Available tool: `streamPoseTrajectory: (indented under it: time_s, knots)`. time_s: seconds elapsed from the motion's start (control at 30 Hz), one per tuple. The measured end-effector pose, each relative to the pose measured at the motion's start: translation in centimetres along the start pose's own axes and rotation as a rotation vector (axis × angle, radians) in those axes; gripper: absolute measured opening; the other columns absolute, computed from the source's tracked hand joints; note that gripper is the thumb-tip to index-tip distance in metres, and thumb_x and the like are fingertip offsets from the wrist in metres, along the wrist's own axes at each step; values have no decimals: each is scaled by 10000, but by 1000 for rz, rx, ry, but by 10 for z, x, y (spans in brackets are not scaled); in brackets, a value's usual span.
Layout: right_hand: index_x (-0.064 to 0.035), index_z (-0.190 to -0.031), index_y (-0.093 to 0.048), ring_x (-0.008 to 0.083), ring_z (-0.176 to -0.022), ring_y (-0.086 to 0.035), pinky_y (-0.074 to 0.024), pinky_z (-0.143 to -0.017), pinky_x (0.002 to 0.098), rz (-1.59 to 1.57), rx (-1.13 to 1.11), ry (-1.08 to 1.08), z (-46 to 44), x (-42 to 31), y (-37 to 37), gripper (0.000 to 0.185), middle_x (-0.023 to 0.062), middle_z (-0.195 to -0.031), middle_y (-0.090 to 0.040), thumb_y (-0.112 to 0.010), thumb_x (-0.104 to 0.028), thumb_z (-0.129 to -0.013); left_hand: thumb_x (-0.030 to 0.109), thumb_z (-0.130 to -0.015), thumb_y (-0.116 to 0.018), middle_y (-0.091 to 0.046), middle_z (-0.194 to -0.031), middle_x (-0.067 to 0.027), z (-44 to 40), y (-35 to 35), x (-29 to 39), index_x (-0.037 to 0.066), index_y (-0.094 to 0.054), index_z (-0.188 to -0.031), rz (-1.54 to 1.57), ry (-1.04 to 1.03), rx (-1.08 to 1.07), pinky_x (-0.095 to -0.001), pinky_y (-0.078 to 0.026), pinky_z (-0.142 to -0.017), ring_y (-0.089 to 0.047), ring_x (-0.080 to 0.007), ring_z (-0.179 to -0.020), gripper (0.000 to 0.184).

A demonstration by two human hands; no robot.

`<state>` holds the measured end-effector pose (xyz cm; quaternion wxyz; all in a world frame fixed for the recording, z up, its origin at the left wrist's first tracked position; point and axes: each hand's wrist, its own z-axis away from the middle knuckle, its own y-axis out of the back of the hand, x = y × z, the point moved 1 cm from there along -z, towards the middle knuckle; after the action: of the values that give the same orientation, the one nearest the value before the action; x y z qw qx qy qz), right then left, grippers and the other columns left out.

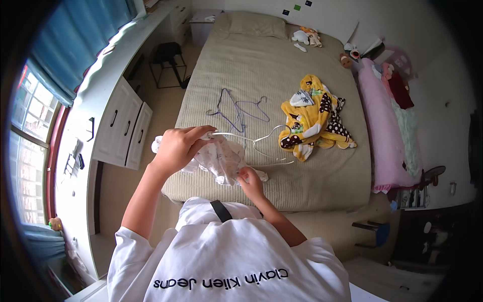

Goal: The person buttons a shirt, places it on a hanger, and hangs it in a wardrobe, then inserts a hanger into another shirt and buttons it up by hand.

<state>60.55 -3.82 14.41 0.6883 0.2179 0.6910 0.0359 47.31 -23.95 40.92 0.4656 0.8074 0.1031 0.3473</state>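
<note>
My left hand (177, 147) is closed around one end of a white clothes hanger (236, 135) and the bunched cloth beside it. A thin white patterned garment (217, 160) hangs from that grip, above the near part of the bed. The hanger's hook and its other end stick out to the right, free of the cloth. Lower down, my right hand (250, 182) pinches the garment's edge. Beyond my hands, purple hangers (233, 111) lie on the bed. To their right is a crumpled yellow garment (307, 118) with dark dotted parts.
The bed (251, 65) has a beige ribbed cover, a pillow (256, 24) and soft toys (307, 36) at its far end. Drawers (121, 121) and a black stool (168, 54) stand left. On the right is a pink-covered bundle (380, 126); a blue chair (380, 234) is lower right.
</note>
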Motion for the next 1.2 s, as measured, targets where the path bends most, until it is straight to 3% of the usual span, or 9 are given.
streamPoseTrajectory:
  time_s: [0.13, 0.23, 0.37, 0.43, 0.5, 0.63, 0.9, 1.03, 1.2]
  knots:
    - [-2, -1084, -550, 296, -912, -578, -456, -820, 381, 281, 129, 215, -24, 0, -35, 449, 150, -972, -580, -725, -265, -765, 161, -806, -643, -677, -840, -92, 8, 12, 1, 103, -633, -1064, 0, 10, 11, -359, -494, -571, -640, -278, -684, 265]
    - [10, -1066, -559, 361, -987, -543, -428, -873, 422, 409, 129, 82, -44, 7, -49, 485, 195, -1007, -571, -724, -324, -754, 159, -800, -651, -675, -832, -95, 17, 22, 0, 91, -636, -1051, 47, 45, 42, -356, -493, -573, -635, -281, -679, 261]
    - [-17, -1088, -580, 365, -935, -570, -448, -858, 427, 377, -52, 87, -64, 32, -34, 352, 193, -962, -603, -616, -268, -842, 162, -794, -659, -670, -823, -100, 35, 35, -3, 73, -637, -1032, 42, 91, 104, -352, -491, -574, -628, -284, -670, 255]
    - [-18, -1079, -612, 234, -932, -622, -474, -802, 344, 14, 7, 1, -74, 45, -24, 241, 145, -989, -649, -542, -161, -897, 155, -794, -655, -669, -832, -99, 48, 40, -10, 83, -636, -1036, -9, 136, 105, -359, -492, -587, -628, -282, -681, 253]
    - [4, -980, -644, 109, -749, -586, -464, -665, 264, -368, 32, 69, -88, 42, -7, 177, 37, -813, -640, -566, -137, -907, 157, -794, -653, -669, -836, -97, 63, 38, -24, 88, -635, -1038, -66, 166, 105, -365, -491, -592, -626, -283, -683, 254]
    - [5, -842, -652, 15, -564, -375, -291, -485, 213, -192, -180, -101, -107, -17, 64, 202, -63, -610, -493, -633, -192, -885, 169, -798, -645, -662, -815, -88, 91, 22, -47, 114, -639, -1044, -94, 185, 4, -379, -481, -580, -618, -287, -671, 252]
    - [-39, -770, -651, 254, -565, -528, -389, -502, 346, 413, 32, 372, -120, -108, 100, 177, 82, -665, -518, -679, -211, -803, 114, -796, -644, -681, -864, -104, 97, -14, -47, 123, -653, -1041, -156, 324, 49, -366, -508, -590, -644, -291, -678, 245]
    - [-44, -758, -653, 260, -543, -534, -397, -491, 350, 443, 104, 395, -112, -125, 95, 160, 77, -650, -519, -673, -198, -801, 144, -808, -630, -630, -683, -72, 89, -33, -45, 164, -642, -1086, -74, 384, 217, -355, -471, -518, -600, -241, -557, 279]
    - [-30, -793, -650, 263, -520, -555, -397, -467, 344, 322, 174, 467, -105, -146, 85, 123, 107, -634, -573, -661, -149, -819, 79, -799, -627, -656, -731, -79, 84, -49, -38, 179, -657, -1117, -154, 418, 226, -329, -476, -514, -617, -210, -556, 335]
